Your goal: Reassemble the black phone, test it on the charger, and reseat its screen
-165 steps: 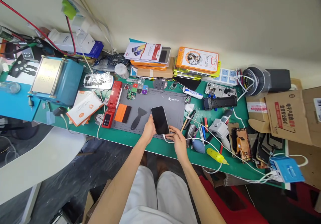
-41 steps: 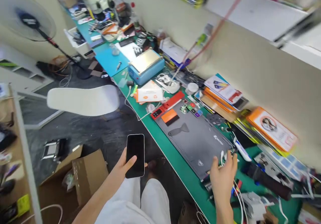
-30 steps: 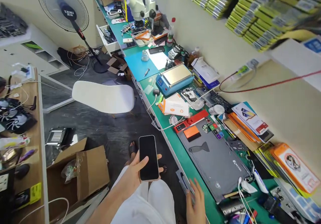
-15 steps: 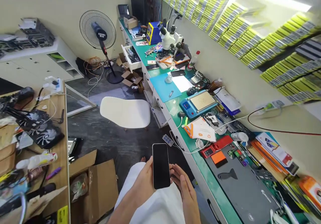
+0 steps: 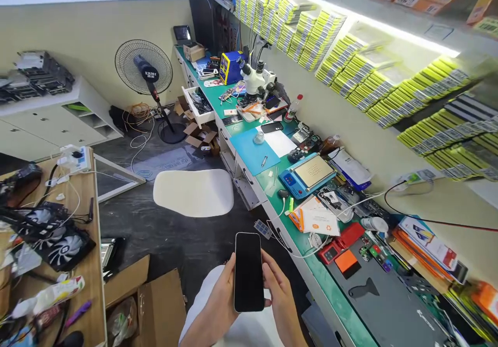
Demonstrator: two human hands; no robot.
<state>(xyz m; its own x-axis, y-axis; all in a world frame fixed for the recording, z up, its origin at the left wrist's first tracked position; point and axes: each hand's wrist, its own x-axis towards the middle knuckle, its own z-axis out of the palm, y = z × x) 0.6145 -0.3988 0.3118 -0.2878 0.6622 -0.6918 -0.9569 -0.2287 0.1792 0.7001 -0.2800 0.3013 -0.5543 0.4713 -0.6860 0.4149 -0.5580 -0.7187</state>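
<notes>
A smartphone (image 5: 249, 272) with a dark, blank screen is held upright over my lap, screen facing me. My left hand (image 5: 221, 297) grips its left edge from behind. My right hand (image 5: 278, 292) holds its right edge, fingers curled against the side. Both hands are away from the bench, left of the green worktop (image 5: 311, 264). The grey work mat (image 5: 385, 305) with a black scraper (image 5: 363, 288) and an orange card (image 5: 345, 260) lies to my right.
A long bench runs along the wall with a blue heating plate (image 5: 307, 173), a microscope (image 5: 254, 77) and stacked yellow boxes (image 5: 350, 56) on shelves. A white chair (image 5: 194, 191), a standing fan (image 5: 146, 69), a cardboard box (image 5: 155, 305) and a wooden side table (image 5: 89, 285) surround me.
I took the phone off the grey mat with my left hand and turned left, away from the bench. My right hand left the cables and came onto the phone's right edge.
</notes>
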